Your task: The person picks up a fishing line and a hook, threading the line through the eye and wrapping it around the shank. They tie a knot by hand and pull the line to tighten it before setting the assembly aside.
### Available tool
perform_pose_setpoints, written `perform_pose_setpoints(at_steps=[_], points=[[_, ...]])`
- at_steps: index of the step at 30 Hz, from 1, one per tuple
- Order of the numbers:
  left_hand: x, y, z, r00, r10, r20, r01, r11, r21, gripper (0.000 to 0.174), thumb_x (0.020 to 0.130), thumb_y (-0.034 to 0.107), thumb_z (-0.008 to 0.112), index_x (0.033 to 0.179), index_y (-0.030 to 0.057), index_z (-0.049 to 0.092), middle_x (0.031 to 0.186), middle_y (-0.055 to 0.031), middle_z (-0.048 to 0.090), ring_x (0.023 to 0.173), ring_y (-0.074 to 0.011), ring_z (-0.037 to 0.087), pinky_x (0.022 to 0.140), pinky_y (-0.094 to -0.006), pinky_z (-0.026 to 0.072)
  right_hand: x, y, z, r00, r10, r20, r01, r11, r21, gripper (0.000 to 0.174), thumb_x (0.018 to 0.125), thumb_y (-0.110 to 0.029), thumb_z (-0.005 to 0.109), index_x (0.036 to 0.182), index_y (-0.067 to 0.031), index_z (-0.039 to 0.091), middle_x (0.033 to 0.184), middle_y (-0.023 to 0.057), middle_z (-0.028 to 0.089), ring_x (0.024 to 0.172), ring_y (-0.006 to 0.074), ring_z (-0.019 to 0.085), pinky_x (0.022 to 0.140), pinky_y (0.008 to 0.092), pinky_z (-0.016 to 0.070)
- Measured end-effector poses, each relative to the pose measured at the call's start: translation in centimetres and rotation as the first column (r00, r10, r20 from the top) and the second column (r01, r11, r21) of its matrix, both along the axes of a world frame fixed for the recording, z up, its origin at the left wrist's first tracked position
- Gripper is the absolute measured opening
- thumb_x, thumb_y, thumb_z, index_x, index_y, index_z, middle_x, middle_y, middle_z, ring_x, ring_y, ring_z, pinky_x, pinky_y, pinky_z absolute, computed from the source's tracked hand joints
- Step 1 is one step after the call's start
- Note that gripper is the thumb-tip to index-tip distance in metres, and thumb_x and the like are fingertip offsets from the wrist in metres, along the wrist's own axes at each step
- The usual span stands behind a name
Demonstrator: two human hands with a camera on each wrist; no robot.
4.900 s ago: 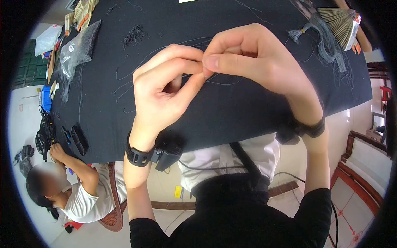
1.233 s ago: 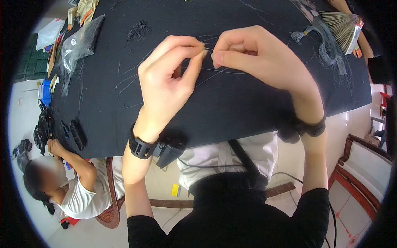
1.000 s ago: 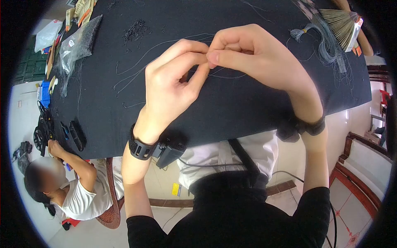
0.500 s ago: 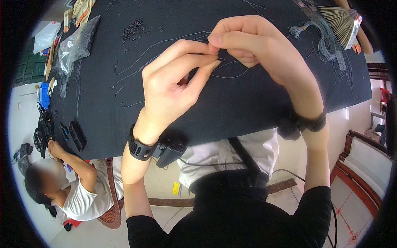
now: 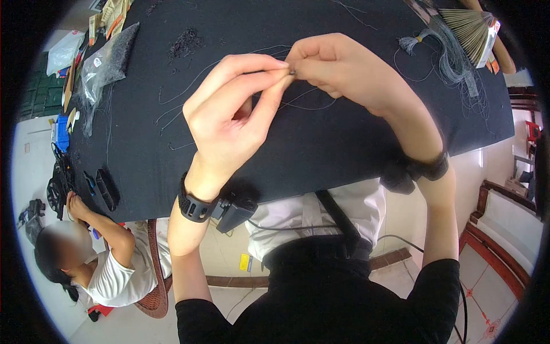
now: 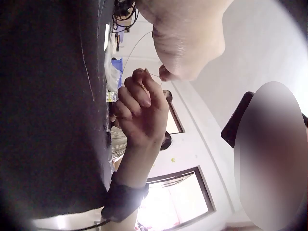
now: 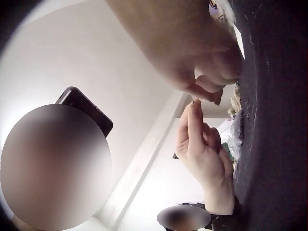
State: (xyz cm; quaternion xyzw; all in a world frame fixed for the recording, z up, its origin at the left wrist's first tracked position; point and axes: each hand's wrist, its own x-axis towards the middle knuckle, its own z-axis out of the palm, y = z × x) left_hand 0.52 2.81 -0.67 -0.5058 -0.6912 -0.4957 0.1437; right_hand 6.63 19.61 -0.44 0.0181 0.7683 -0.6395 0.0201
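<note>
The left hand pinches a tiny dark thing between thumb and fingers. Right beside it, the right hand has thumb and forefinger pressed together at the same spot. In the left wrist view a fine line runs between the fingertips of the left hand and the right hand. The right wrist view shows the right hand above the left hand, tips nearly meeting. Thin lines with small hooked ends lie on the black cloth, passing under the hands.
A heap of small dark pieces and a clear plastic bag lie at the left. On the right are a bundle of pale line and fanned card strips. Another person sits at the lower left.
Since half a second ago, the left hand has shifted a little left and its fingertips have risen. The right hand's fingertips have come down and meet them. The lines have barely moved.
</note>
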Motion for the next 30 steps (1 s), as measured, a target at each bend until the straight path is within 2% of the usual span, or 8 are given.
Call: perform_pose_setpoints(at_steps=[3, 6, 8, 9, 12, 14, 21, 30], points=[[-0.2, 0.0, -0.2, 0.998, 0.054, 0.014, -0.054, 0.999, 0.001, 0.012, 0.070, -0.003, 0.069, 0.080, 0.0024, 0.066, 0.085, -0.0036, 0.064, 0.044, -0.0007, 0.040, 0.039, -0.0154, 0.0303, 0.2, 0.0, 0.5, 0.998, 0.053, 0.042, -0.058, 0.989, 0.133, 0.023, 0.076, -0.020, 0.059, 0.082, 0.0003, 0.066, 0.062, 0.0035, 0.058, 0.056, 0.0093, 0.048, 0.051, 0.0249, 0.0367], [-0.3, 0.1, -0.2, 0.995, 0.098, 0.022, -0.097, 0.995, -0.035, 0.010, 0.071, -0.002, 0.068, 0.080, 0.0023, 0.066, 0.085, -0.0030, 0.064, 0.044, -0.0012, 0.041, 0.039, -0.0157, 0.0309, 0.4, 0.2, -0.1, 0.987, 0.140, -0.073, -0.133, 0.986, 0.101, 0.021, 0.076, -0.020, 0.058, 0.081, -0.0003, 0.066, 0.058, 0.0032, 0.056, 0.054, 0.0076, 0.046, 0.050, 0.0241, 0.0352], [-0.3, 0.1, 0.0, 0.993, 0.115, 0.040, -0.112, 0.991, -0.075, 0.009, 0.071, -0.002, 0.067, 0.080, 0.0022, 0.066, 0.085, -0.0027, 0.064, 0.045, -0.0022, 0.043, 0.039, -0.0164, 0.0322, 0.6, 0.3, 0.5, 0.981, 0.158, -0.114, -0.141, 0.979, 0.147, 0.020, 0.078, -0.020, 0.058, 0.080, -0.0006, 0.065, 0.057, 0.0023, 0.055, 0.053, 0.0066, 0.045, 0.048, 0.0234, 0.0339], [-0.3, 0.1, 0.0, 0.994, 0.102, 0.025, -0.099, 0.991, -0.088, 0.009, 0.071, -0.002, 0.067, 0.079, 0.0021, 0.066, 0.084, -0.0027, 0.063, 0.046, -0.0029, 0.044, 0.039, -0.0169, 0.0329, 0.7, 0.4, 0.9, 0.976, 0.169, -0.134, -0.145, 0.975, 0.170, 0.020, 0.078, -0.019, 0.058, 0.079, -0.0007, 0.065, 0.056, 0.0019, 0.054, 0.052, 0.0062, 0.044, 0.048, 0.0231, 0.0333], [-0.2, 0.2, 0.1, 0.999, 0.047, -0.008, -0.047, 0.990, -0.131, 0.009, 0.070, -0.002, 0.066, 0.078, 0.0018, 0.065, 0.083, -0.0028, 0.063, 0.048, -0.0051, 0.047, 0.039, -0.0182, 0.0349, 0.7, 0.6, 1.6, 0.973, 0.203, -0.108, -0.179, 0.963, 0.202, 0.018, 0.086, -0.017, 0.054, 0.081, -0.0006, 0.060, 0.068, 0.0001, 0.057, 0.065, 0.0046, 0.050, 0.060, 0.0192, 0.0385], [0.0, 0.2, 0.2, 1.000, -0.001, -0.022, -0.003, 0.987, -0.161, 0.008, 0.070, -0.002, 0.066, 0.077, 0.0016, 0.064, 0.081, -0.0030, 0.062, 0.049, -0.0064, 0.049, 0.040, -0.0188, 0.0360, 0.8, 0.7, 1.7, 0.970, 0.217, -0.108, -0.190, 0.958, 0.216, 0.018, 0.086, -0.017, 0.054, 0.082, -0.0005, 0.060, 0.068, 0.0001, 0.057, 0.065, 0.0043, 0.049, 0.059, 0.0191, 0.0381], [0.2, 0.2, 0.2, 1.000, -0.018, 0.003, 0.018, 0.988, -0.153, 0.007, 0.069, -0.002, 0.066, 0.075, 0.0018, 0.064, 0.080, -0.0026, 0.062, 0.048, -0.0070, 0.048, 0.040, -0.0189, 0.0358, 0.9, 0.5, 1.7, 0.972, 0.199, -0.123, -0.176, 0.968, 0.178, 0.017, 0.086, -0.016, 0.054, 0.081, -0.0006, 0.061, 0.068, -0.0004, 0.056, 0.064, 0.0038, 0.048, 0.057, 0.0181, 0.0368], [0.3, 0.2, 0.4, 0.998, -0.055, -0.017, 0.052, 0.989, -0.141, 0.010, 0.067, -0.003, 0.069, 0.075, 0.0015, 0.065, 0.080, -0.0038, 0.063, 0.056, -0.0102, 0.055, 0.044, -0.0201, 0.0412, 1.0, 0.5, 1.9, 0.985, 0.128, -0.119, -0.117, 0.988, 0.097, 0.017, 0.084, -0.018, 0.052, 0.076, -0.0049, 0.060, 0.058, -0.0052, 0.047, 0.051, 0.0011, 0.037, 0.045, 0.0186, 0.0248]])
